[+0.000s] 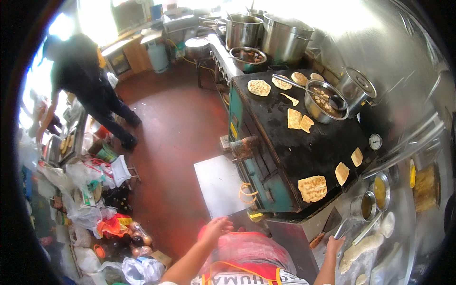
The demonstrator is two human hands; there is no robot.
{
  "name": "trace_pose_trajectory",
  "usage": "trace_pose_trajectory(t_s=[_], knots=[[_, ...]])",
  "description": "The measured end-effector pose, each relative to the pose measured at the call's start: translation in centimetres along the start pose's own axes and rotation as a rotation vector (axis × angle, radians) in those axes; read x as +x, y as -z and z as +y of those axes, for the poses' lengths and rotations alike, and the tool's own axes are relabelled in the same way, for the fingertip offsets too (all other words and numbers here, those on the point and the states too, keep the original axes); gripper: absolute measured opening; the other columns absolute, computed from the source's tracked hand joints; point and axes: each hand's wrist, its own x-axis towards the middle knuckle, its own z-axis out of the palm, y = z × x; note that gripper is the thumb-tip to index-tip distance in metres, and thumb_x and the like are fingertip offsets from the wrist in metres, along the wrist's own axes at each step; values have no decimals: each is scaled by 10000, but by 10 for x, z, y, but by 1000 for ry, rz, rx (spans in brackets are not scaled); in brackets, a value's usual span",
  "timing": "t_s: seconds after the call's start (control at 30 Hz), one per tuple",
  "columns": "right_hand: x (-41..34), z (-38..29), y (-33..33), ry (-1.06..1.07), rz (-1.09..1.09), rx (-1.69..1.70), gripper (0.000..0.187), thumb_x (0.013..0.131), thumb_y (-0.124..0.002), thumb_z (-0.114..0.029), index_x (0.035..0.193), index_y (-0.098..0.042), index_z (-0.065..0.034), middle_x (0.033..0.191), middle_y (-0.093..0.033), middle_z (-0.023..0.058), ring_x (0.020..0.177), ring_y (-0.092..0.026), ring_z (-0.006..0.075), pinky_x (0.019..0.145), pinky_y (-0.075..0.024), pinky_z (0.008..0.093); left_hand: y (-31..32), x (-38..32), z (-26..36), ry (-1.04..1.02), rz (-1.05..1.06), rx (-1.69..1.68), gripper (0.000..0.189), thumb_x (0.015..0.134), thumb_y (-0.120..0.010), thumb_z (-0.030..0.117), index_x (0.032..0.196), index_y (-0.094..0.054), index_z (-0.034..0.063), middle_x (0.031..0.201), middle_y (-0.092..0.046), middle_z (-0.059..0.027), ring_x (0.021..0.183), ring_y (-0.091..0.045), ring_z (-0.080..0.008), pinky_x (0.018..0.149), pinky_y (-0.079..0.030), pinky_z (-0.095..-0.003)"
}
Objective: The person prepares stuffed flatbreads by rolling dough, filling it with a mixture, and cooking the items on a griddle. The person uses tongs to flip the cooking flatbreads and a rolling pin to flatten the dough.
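Note:
My left hand is raised in front of the red apron, fingers slightly apart, holding nothing. My right hand is at the floured worktop, closed on a metal handle; what it belongs to cannot be told. A metal scraper with a wooden handle lies just left of that hand. To its right are a long strip of dough and a small metal pot of yellowish liquid. Ahead, a browned flatbread lies at the near corner of the black griddle, with cut flatbread pieces farther back.
A steel pot of stew with a ladle stands on the griddle. Large stockpots stand beyond. A person in dark clothes bends over trays at the left. Plastic bags and goods crowd the left side. A metal sheet juts beside the griddle.

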Motion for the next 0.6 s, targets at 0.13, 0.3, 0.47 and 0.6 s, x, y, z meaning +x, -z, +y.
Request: trace_pose_trajectory(t_s=[0.13, 0.3, 0.47, 0.6], knots=[[-16, 10, -26, 190, 271, 170, 720, 784, -533, -186, 1387, -211, 43, 1401, -275, 253, 1271, -324, 366, 1054, -278, 395, 10, 35, 57, -12, -34, 16, 352, 899, -521, 199, 1191, -461, 11, 992, -600, -135, 823, -604, -194, 737, -487, -309], [-157, -172, -30, 77, -19, 715, 342, 889, -535, -341, 982, -473, -18, 785, -553, 85, 562, -515, 157, 439, -420, 283, 41, 60, 149, -4, -128, 66, 339, 900, -518, 195, 1185, -465, 19, 992, -596, -134, 831, -599, -193, 748, -482, -309], [-228, -343, -68, -76, -588, 942, 340, 907, -515, -380, 858, -488, -44, 662, -540, 64, 485, -485, 122, 381, -383, 248, 76, 99, 225, -33, -218, 129, 341, 896, -524, 211, 1173, -476, 17, 981, -599, -126, 840, -591, -193, 763, -473, -312], [-225, -425, -113, -39, -847, 835, 343, 916, -502, -361, 846, -530, -26, 670, -545, 61, 491, -491, 112, 392, -392, 236, 93, 122, 251, 9, -160, 139, 334, 891, -525, 202, 1162, -481, 11, 974, -599, -124, 826, -584, -183, 732, -474, -303]])
